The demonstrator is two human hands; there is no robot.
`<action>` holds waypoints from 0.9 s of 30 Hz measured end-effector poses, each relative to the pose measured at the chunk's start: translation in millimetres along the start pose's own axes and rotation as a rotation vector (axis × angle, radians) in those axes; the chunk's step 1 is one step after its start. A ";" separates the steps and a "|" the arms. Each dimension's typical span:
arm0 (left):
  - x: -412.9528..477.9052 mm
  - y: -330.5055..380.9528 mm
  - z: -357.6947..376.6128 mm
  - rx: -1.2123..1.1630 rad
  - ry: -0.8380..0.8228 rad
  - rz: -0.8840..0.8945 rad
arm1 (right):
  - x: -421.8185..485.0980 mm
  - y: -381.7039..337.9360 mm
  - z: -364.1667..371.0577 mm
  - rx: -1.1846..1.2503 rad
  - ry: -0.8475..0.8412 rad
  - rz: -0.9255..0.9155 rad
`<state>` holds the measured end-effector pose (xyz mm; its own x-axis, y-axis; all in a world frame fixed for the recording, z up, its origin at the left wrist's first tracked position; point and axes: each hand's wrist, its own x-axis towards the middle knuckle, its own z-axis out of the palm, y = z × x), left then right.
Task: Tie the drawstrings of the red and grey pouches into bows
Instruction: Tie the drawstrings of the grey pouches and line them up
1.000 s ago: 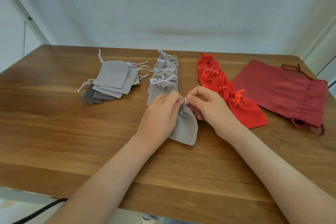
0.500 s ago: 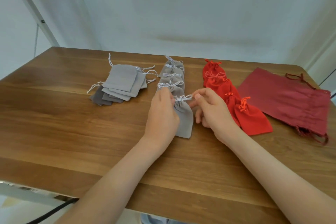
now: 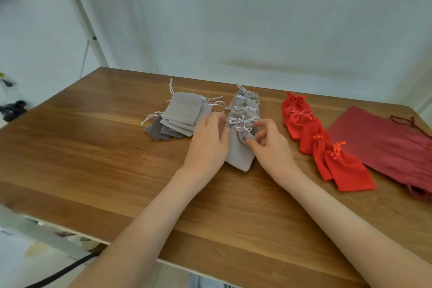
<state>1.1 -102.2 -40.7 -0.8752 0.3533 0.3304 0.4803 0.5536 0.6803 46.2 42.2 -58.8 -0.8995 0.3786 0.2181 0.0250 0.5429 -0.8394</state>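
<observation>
Head view: both hands are down on the tabletop [image 3: 93, 152], meeting over one grey pouch [image 3: 238, 156] that lies flat between them, its neck gathered and pointing away from the person. A white bow [image 3: 243, 128] sits at that neck, just in front of the bow of the next pouch along. The left hand [image 3: 208, 145] lies back-up against the pouch's left edge, fingers fairly straight, thumb touching the fabric: its grip is loose, holding nothing. The right hand [image 3: 272, 147] sits at the pouch's right side with curled fingers, thumb tip on the gathered neck and index finger up beside the bow; whether that grip actually pinches cloth or cord, I cannot tell. Behind the pouch runs a tied row [image 3: 246, 104] of grey pouches, overlapping one another toward the far edge, each with a white bow. Left of that row, a loose stack [image 3: 182, 114] of flat grey pouches, cords trailing out untied. Over on the right, red pouches [image 3: 313, 138] overlap in a slanting line, bows on top, the nearest one [image 3: 350, 172] lying closest to the person. Further right a big dark red bag [image 3: 383, 140] lies flat, reaching the tabletop's right edge.
</observation>
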 end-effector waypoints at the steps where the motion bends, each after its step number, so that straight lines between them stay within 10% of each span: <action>1: 1.0 -6.0 -5.0 0.098 0.063 0.020 | 0.5 -0.1 2.3 -0.010 -0.003 -0.017; 12: 30.1 -47.4 -24.9 0.614 -0.051 -0.084 | 2.9 0.1 3.9 -0.168 -0.098 -0.105; 27: 33.3 -37.9 -24.5 0.519 0.398 0.070 | 0.8 -23.6 -6.6 0.035 -0.046 -0.145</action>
<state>-47.7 -130.0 -39.4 -0.7474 0.1514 0.6469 0.4153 0.8664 0.2772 47.8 34.6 -35.6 -0.9118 0.2629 0.3156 -0.1210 0.5623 -0.8181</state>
